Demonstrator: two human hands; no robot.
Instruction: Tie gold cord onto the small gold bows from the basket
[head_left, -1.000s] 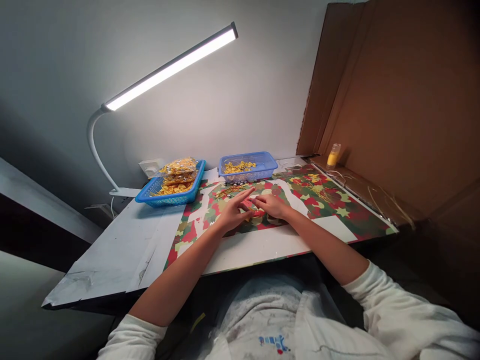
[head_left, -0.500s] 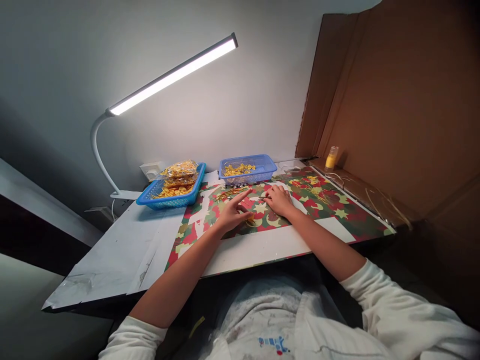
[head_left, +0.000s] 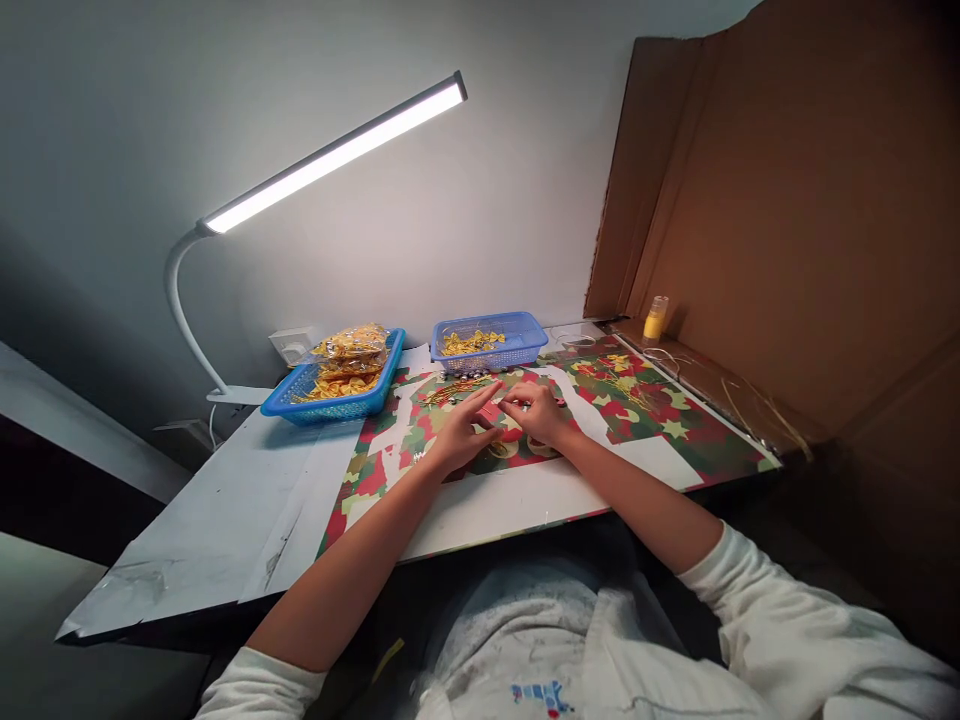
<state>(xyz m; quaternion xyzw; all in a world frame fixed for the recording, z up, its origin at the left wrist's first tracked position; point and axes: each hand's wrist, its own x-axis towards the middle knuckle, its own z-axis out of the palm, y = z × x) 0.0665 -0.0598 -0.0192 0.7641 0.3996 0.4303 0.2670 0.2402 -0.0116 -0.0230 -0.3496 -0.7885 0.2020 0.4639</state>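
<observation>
My left hand (head_left: 463, 434) rests over the camouflage-patterned sheet (head_left: 675, 430), thumb and fingers apart, with nothing visible between them. Just right of it, my right hand (head_left: 538, 412) has its thumb and index finger pinched together near the left fingertips; whatever they hold is too small to make out. A bundle of thin gold strands (head_left: 444, 394) lies behind my left hand. Small silver balls (head_left: 466, 378) sit in front of the blue-violet basket (head_left: 525, 350), which has gold bows (head_left: 472, 343) in it. A yellowish loop (head_left: 496, 450) is below my left hand.
At the left, a blue basket (head_left: 330, 408) holds bagged and loose gold pieces (head_left: 352, 355). A lit lamp (head_left: 337, 155) arches over the table. Gold ties (head_left: 619, 370) lie on the right of the sheet. A yellow-filled bottle (head_left: 655, 318) stands by the cardboard wall (head_left: 787, 200).
My right hand has moved left and nearer to my left hand, its thumb and finger now raised in a pinch. The view has shifted slightly.
</observation>
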